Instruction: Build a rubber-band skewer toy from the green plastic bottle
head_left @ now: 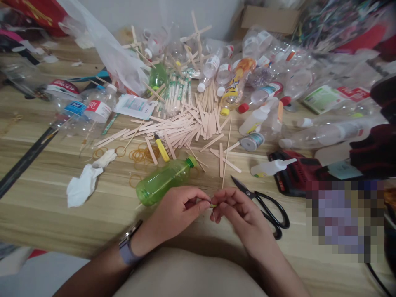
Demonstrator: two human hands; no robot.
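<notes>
My left hand [185,208] and my right hand [238,212] meet near the table's front edge, fingertips pinched together. Between them is a small yellow-green piece [213,205], with a thin pale strand [213,215] hanging below it; its exact kind is too small to make out. Just behind my left hand lies a green plastic bottle [167,179] on its side, green cap toward the right. Black-handled scissors [262,202] rest beside my right hand, partly hidden by it. A thin wooden skewer [227,152] points away from me behind my fingers.
Flat wooden sticks [185,128] are heaped mid-table, near a yellow-handled tool [162,148] and rubber bands [144,154]. Clear bottles crowd the back and right. A glue bottle [268,168] lies by a red and black power tool [297,169]. Crumpled tissue [82,185] is at left.
</notes>
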